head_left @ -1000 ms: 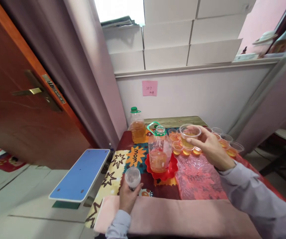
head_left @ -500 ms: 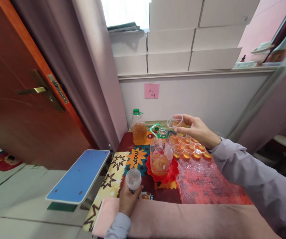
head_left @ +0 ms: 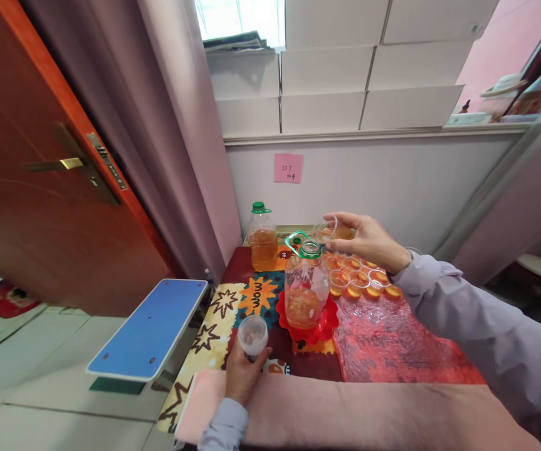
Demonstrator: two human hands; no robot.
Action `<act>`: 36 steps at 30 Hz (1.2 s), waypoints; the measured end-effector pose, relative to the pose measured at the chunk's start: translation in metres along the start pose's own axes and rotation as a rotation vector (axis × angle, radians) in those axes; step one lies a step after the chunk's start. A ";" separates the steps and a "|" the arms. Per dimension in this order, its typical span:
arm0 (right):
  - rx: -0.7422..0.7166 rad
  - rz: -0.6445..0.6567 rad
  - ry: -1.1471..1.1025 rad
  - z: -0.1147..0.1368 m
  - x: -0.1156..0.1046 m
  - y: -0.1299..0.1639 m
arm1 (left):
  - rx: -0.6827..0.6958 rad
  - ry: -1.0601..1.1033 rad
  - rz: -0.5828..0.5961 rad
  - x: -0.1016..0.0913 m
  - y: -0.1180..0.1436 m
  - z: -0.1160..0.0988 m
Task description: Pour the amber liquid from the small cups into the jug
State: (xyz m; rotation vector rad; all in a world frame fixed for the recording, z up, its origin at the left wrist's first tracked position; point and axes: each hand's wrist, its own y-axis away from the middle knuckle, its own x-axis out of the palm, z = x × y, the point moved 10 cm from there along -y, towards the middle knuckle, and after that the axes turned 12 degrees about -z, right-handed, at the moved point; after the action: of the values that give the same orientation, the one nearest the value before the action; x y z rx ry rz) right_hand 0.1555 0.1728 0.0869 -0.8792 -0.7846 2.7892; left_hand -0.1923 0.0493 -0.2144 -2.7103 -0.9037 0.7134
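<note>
Right hand is clenched on a small clear cup, tipped on its side with the mouth toward the open neck of the jug. Cup sits just above and right of the jug neck, amber liquid inside. Jug stands on a red dish; its green cap hangs open just left of the neck.

Left hand is wrapped around a small tub, low and left of the jug, near the bench front edge.

Risks, as judged:
- Jug neck is narrow against the cup's rim; a fast tip would likely send liquid down the jug's outside. The dish may catch some, the patterned cloth the rest.
- Row of filled cups sits right of the jug, under the right forearm; a dropped wrist or sleeve could knock them.
- Jug is not steadied; a bump from the cup could rock it.
- Thin cup wall could buckle if squeezed.
</note>
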 end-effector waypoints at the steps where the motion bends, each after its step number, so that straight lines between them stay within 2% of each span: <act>1: -0.013 -0.005 0.017 0.001 -0.001 -0.001 | 0.002 -0.001 -0.003 0.000 0.000 0.000; 15: -0.187 -0.079 0.190 0.017 -0.007 -0.005 | 0.018 0.012 0.016 0.001 0.000 -0.007; 36: -0.283 -0.088 0.261 0.028 -0.002 -0.005 | 0.012 0.002 -0.007 -0.001 0.000 -0.005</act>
State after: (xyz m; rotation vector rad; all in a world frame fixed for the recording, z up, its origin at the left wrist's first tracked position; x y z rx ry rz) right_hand 0.1410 0.1645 0.1101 -1.1914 -1.1546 2.4559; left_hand -0.1899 0.0485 -0.2100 -2.6955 -0.9055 0.7116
